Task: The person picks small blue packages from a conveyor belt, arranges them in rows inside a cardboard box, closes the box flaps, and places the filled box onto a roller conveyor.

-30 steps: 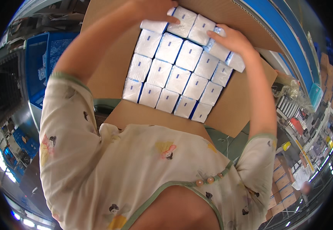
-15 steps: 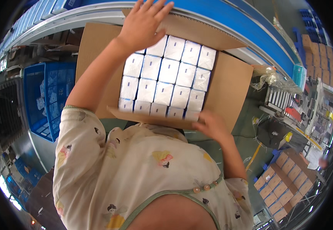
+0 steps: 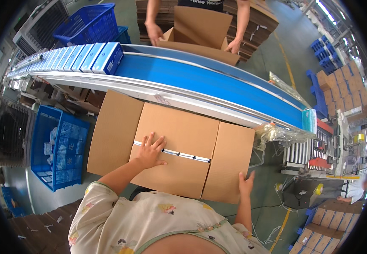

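A brown cardboard carton [image 3: 175, 129] lies in front of me with its far and near flaps folded inward. Between those flaps runs a narrow gap, where a strip of white packs [image 3: 186, 155] shows; the other contents are covered. My left hand [image 3: 150, 153] presses flat across the gap with its fingers spread, touching both flaps. The left side flap [image 3: 115, 131] and right side flap [image 3: 230, 161] stick outward. At the outer edge of the right one is my right hand [image 3: 246, 185], thumb and fingers apart; I cannot tell whether it touches the cardboard.
Beyond the carton runs a blue conveyor belt [image 3: 183, 78] with a row of blue-and-white boxes [image 3: 88, 57]. Across it, a co-worker's hands [image 3: 153, 34] hold an open carton [image 3: 200, 25]. Blue crates [image 3: 67, 148] stand left; crumpled clear film [image 3: 276, 133] lies right.
The far and near flaps have come down over the white packs. My left hand moved from the far flap onto both; my right hand left the near flap for the right flap's edge.
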`<state>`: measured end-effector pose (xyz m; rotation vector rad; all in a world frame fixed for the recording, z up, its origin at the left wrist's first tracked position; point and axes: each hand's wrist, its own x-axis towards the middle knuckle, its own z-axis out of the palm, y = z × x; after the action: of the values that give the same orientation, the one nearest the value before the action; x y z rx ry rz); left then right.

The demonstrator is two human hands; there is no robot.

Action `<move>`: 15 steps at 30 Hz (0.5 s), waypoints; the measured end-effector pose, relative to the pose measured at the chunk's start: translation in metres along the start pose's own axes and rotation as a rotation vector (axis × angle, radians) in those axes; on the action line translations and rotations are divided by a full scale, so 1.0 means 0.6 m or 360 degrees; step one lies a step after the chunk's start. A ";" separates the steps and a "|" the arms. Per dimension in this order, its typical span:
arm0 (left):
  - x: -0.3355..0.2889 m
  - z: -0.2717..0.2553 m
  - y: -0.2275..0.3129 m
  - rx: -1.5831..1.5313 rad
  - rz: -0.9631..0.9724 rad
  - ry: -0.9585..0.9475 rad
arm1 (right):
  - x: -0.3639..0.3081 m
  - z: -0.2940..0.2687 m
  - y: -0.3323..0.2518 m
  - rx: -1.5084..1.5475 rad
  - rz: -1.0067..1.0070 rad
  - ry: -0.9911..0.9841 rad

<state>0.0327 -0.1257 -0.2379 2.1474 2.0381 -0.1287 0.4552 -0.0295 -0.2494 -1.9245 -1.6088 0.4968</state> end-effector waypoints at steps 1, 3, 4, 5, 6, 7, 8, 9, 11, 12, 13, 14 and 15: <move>-0.019 0.010 0.011 -0.0008 -0.0009 -0.0027 | -0.020 -0.026 -0.013 0.0012 0.0121 -0.0405; -0.009 0.013 0.004 0.0026 -0.0025 0.0053 | -0.040 -0.080 -0.096 0.0144 0.0222 -0.0890; -0.010 0.016 0.006 -0.0006 -0.0022 0.0094 | -0.068 -0.105 -0.130 0.0218 0.0264 -0.1043; -0.012 0.017 0.009 -0.0014 -0.0009 0.0111 | -0.119 -0.116 -0.186 0.0410 0.0103 -0.1168; -0.005 0.013 0.008 -0.0009 -0.0011 0.0153 | -0.166 -0.099 -0.239 0.0610 -0.0086 -0.1281; -0.003 0.008 0.012 -0.0018 0.0000 0.0177 | -0.210 -0.049 -0.245 0.0653 -0.0296 -0.1134; -0.005 0.005 0.002 -0.0035 0.0009 0.0187 | -0.246 0.017 -0.232 0.0685 -0.0491 -0.0992; -0.011 -0.006 -0.025 -0.0185 -0.0007 0.0049 | -0.261 0.084 -0.225 0.0260 -0.0712 -0.0923; -0.012 -0.038 -0.074 -0.0514 0.0019 -0.0236 | -0.292 0.179 -0.220 -0.0649 -0.1046 -0.0703; -0.044 -0.089 -0.109 -0.0434 -0.0270 0.0289 | -0.308 0.196 -0.235 -0.0601 -0.0981 -0.0533; -0.073 -0.116 -0.146 -0.0290 -0.0504 0.0645 | -0.322 0.199 -0.236 -0.0598 -0.0960 -0.0477; -0.099 -0.134 -0.198 -0.0161 -0.0745 0.1024 | -0.321 0.193 -0.234 -0.0605 -0.0960 -0.0408; -0.145 -0.135 -0.265 -0.0699 -0.1029 0.0898 | -0.318 0.185 -0.230 -0.0589 -0.0991 -0.0382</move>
<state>-0.1356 -0.1888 -0.1533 1.2920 2.6626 0.8453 0.2428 -0.1792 -0.2613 -1.5053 -2.4661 0.1774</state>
